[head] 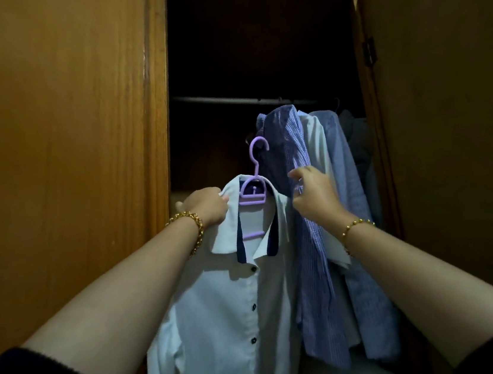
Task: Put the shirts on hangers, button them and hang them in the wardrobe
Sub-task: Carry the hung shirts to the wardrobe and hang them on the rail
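A white shirt (223,314) with dark buttons and a dark-lined collar hangs on a purple hanger (253,192), held up in front of the open wardrobe. My left hand (204,207) grips the shirt's left shoulder by the collar. My right hand (314,194) reaches to the shirt's right shoulder, fingers loosely curled against the checked blue shirt (308,241) hanging beside it; what it holds is hidden. The hanger's hook is below the wardrobe rail (228,100) and not on it. The shirt's front is buttoned below the collar.
Several shirts hang on the rail at the right: the checked blue one, a white one (318,153), a pale blue one (353,204). The wardrobe's left panel (63,147) and open right door (449,130) frame the opening. The rail's left stretch is bare.
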